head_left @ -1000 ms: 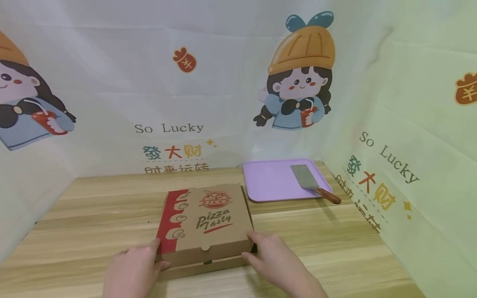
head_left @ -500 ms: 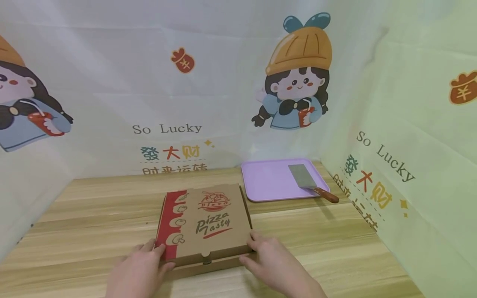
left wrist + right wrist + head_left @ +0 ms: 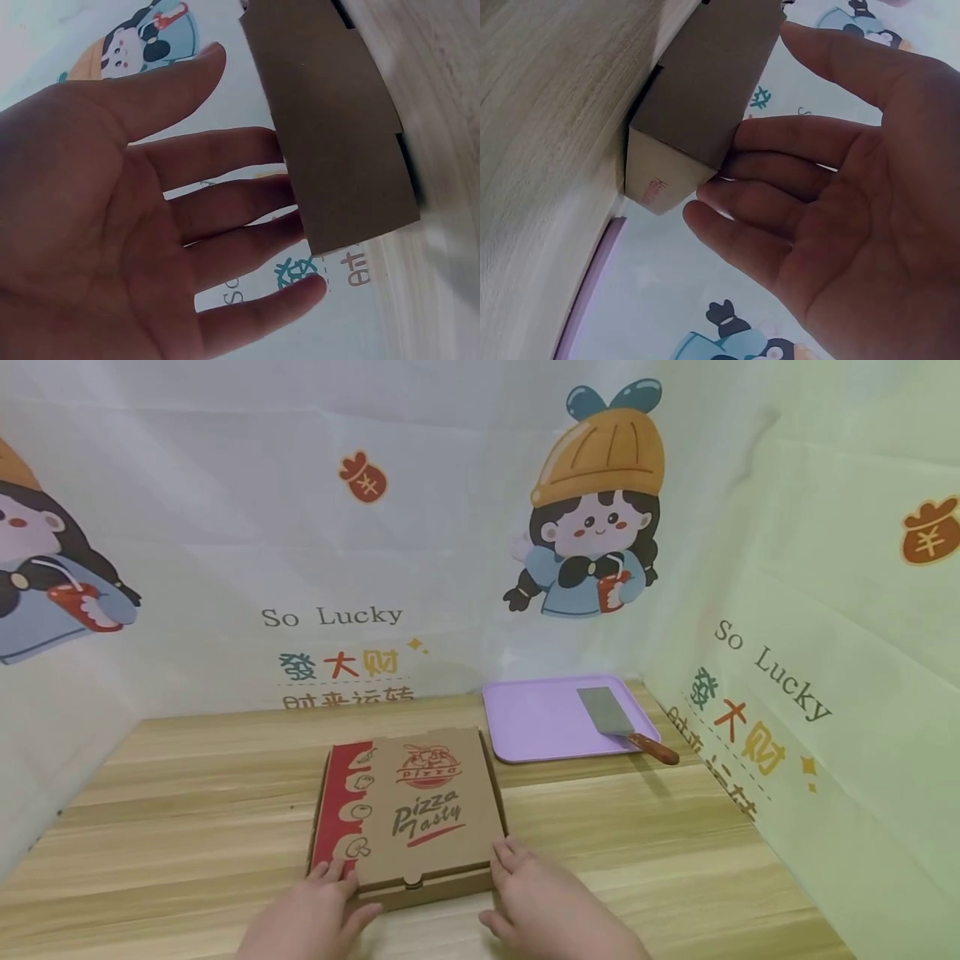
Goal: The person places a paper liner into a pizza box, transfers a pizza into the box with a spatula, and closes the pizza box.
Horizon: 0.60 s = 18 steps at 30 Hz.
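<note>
A cardboard pizza box (image 3: pixel 442 806) with a red strip down its left side sits on the table, its lid down with the front tab over the front wall. My left hand (image 3: pixel 311 910) touches the lid's front left corner with its fingertips, thumb apart in front of the box. Over the front right corner lie the fingertips of my right hand (image 3: pixel 551 902). In the left wrist view, extended fingers of the left hand (image 3: pixel 150 210) reach the top edge of the box's front wall (image 3: pixel 337 135). The right wrist view has the right hand's (image 3: pixel 855 195) fingers only slightly bent along the box edge (image 3: pixel 705 90).
A purple tray (image 3: pixel 525 727) stands at the back right, behind the box. On it rests a spatula (image 3: pixel 607 710), its wooden handle (image 3: pixel 655 748) sticking out over the tray's front right edge. Printed cloth (image 3: pixel 442 527) hangs around the wooden table (image 3: pixel 187 827).
The lid's front has come down, narrowing the gap above the front wall. Both hands moved from gripping the box sides to resting fingertips on the front corners; the left shifted rightward.
</note>
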Tool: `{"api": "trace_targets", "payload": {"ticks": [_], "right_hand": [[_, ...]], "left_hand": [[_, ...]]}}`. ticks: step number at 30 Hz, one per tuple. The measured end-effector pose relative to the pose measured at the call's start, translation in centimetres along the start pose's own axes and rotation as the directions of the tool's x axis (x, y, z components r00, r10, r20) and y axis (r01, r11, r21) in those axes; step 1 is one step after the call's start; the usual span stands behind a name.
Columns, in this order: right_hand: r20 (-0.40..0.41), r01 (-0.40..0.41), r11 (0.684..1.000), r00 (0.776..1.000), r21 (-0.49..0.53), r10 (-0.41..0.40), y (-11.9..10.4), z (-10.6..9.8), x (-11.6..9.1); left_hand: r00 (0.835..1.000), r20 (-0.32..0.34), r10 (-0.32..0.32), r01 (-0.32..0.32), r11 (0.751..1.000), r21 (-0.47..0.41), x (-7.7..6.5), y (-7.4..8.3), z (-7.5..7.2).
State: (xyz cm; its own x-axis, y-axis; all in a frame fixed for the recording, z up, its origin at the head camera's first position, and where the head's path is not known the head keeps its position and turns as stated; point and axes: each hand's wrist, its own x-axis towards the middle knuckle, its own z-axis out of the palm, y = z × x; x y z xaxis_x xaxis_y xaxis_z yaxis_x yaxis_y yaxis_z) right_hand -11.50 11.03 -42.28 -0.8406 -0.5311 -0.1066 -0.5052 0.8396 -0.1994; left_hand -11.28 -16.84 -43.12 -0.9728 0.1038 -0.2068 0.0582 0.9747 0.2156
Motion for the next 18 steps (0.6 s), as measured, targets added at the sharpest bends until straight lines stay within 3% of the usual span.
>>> {"api": "trace_targets", "payload": {"ticks": [5, 11, 18], "right_hand": [[0.008, 0.014, 1.000, 1.000, 0.012, -0.014, 0.1, -0.1, 0.1], [-0.009, 0.049, 0.999, 0.999, 0.012, -0.049, 0.5, -0.4, -0.2], [0.002, 0.012, 1.000, 1.000, 0.020, -0.012, 0.5, 0.0, -0.2]], "left_hand": [[0.999, 0.044, -0.019, 0.017, 0.999, 0.041, 0.2, 0.4, 0.1], [0.999, 0.023, -0.049, 0.047, 0.997, 0.063, -0.1, 0.9, 0.0], [0.996, 0.041, -0.076, 0.072, 0.993, 0.094, 0.0, 1.6, 0.0]]}}
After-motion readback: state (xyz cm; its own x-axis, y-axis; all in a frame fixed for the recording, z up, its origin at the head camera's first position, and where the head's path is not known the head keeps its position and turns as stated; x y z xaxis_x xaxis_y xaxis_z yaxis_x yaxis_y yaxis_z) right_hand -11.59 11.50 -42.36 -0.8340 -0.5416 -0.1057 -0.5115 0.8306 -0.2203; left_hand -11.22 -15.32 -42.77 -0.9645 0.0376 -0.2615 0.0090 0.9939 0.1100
